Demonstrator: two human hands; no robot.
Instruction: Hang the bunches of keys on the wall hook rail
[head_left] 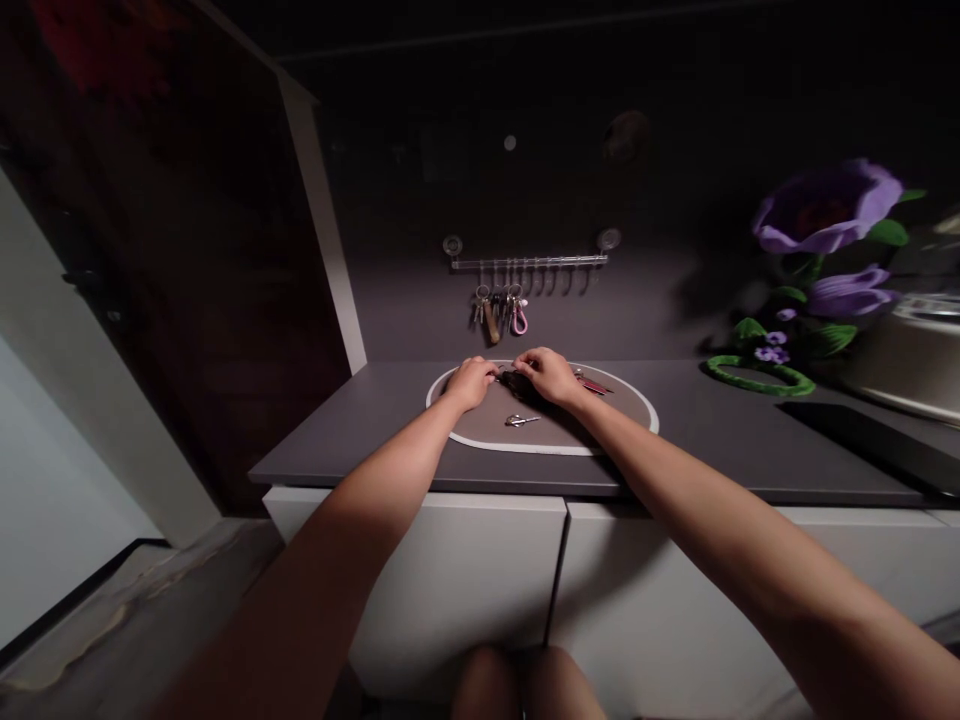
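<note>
On the dark counter lies an oval brown mat (487, 430) with a white rim. My left hand (473, 382) rests over its back left part, fingers closed at the left end of a small dark item (514, 380). From the right, my right hand (550, 374) pinches at the same dark item, its fingers bent over it. The item is too small and dim to name. A small bunch of silver keys (519, 420) lies on the mat nearer to me. Just right of my right hand is a red item (594, 384), partly hidden by the hand.
A clear hook rail (531, 262) on the wall holds several keys (491, 320) and a pink carabiner (520, 318). Purple flowers (829, 210), a green ring (759, 376) and a round pot (907, 350) stand at the right. White cabinets (465, 570) are below.
</note>
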